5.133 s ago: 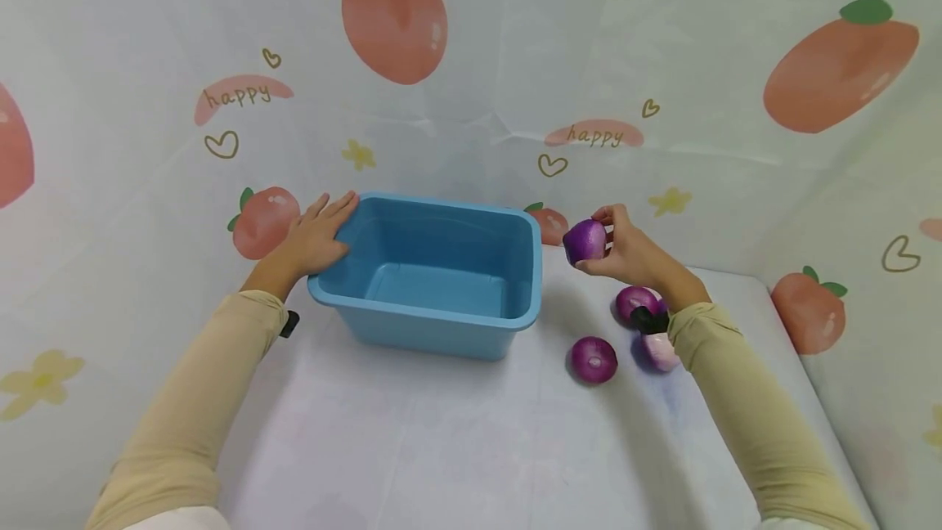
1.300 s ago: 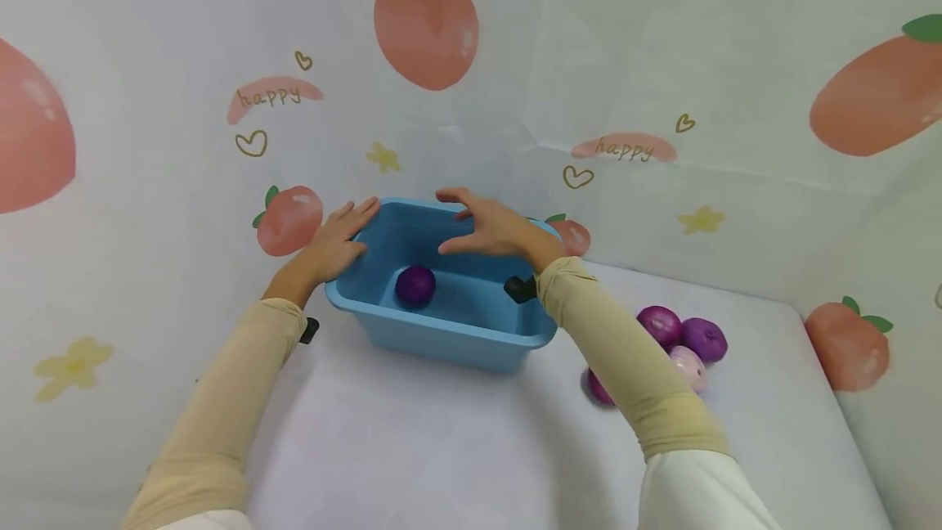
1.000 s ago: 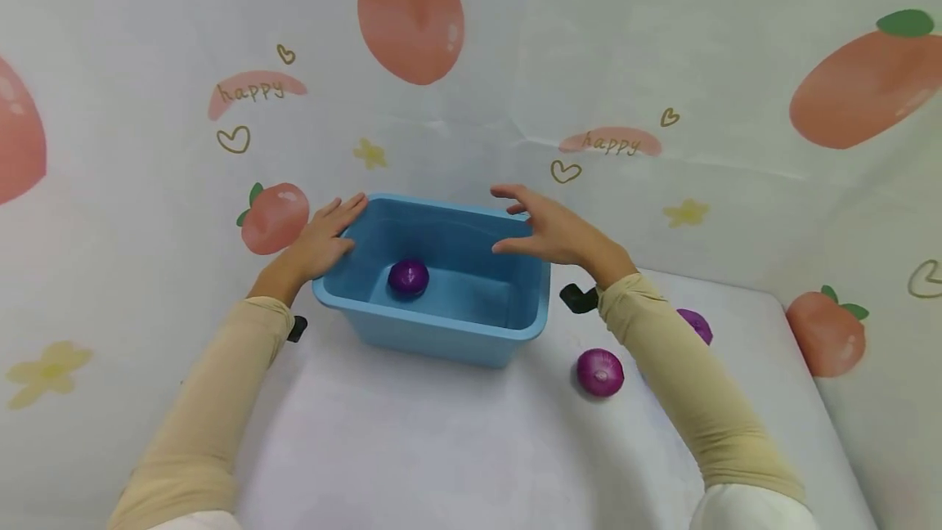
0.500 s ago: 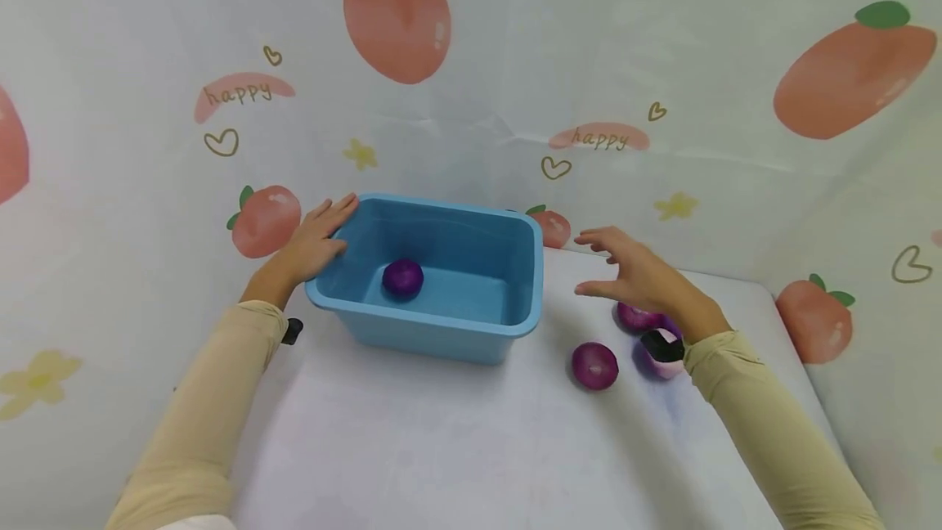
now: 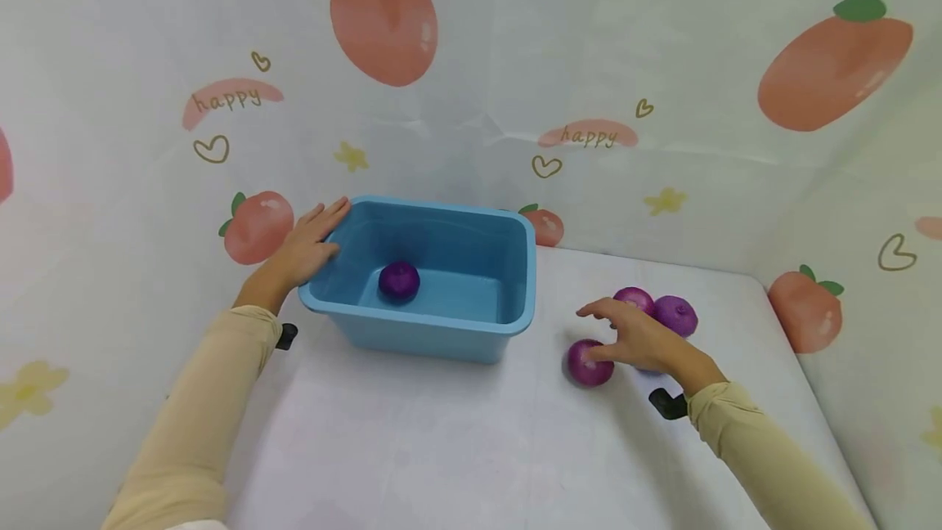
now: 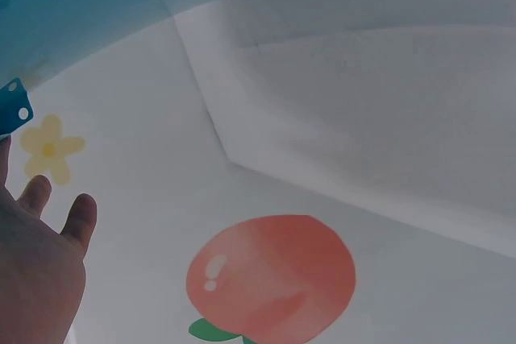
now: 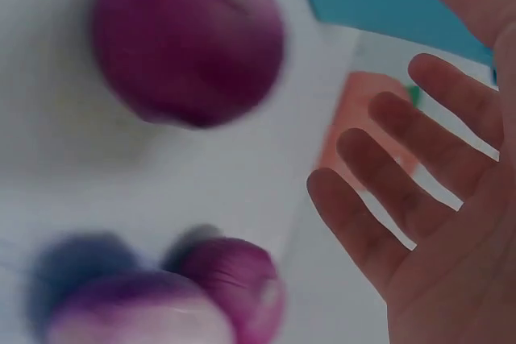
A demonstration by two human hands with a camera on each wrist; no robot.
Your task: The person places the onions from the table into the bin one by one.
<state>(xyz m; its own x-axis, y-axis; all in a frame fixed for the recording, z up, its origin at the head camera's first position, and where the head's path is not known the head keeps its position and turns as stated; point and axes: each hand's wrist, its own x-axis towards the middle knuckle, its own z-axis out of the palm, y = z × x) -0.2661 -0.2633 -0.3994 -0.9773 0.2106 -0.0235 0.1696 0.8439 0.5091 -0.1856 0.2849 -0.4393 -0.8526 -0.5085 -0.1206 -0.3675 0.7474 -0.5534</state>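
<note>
My left hand [image 5: 298, 254] rests with straight fingers on the left rim of a blue plastic bin [image 5: 419, 338]. Inside the bin, toward its left, lies a dark purple onion [image 5: 399, 281]. Over the table right of the bin, my right hand [image 5: 640, 338] hovers with fingers spread and thumb apart, palm toward a red onion [image 5: 585, 370]. The thumb overlaps that onion in the head view; in the right wrist view a gap shows between the onion [image 7: 189, 38] and the fingers [image 7: 387, 191]. No object is in the right hand.
Behind the right hand sit another red onion [image 5: 634, 298] and a purple onion [image 5: 675, 316]. A purple-and-white round vegetable [image 7: 145, 316], mostly hidden by the hand in the head view, lies beside them. A printed cloth backdrop [image 5: 471, 64] stands behind the white table [image 5: 412, 440].
The purple onion that the right hand held five seconds ago now lies in the bin. Fingers spread, the right hand has moved from over the bin rightward and down to the front red onion.
</note>
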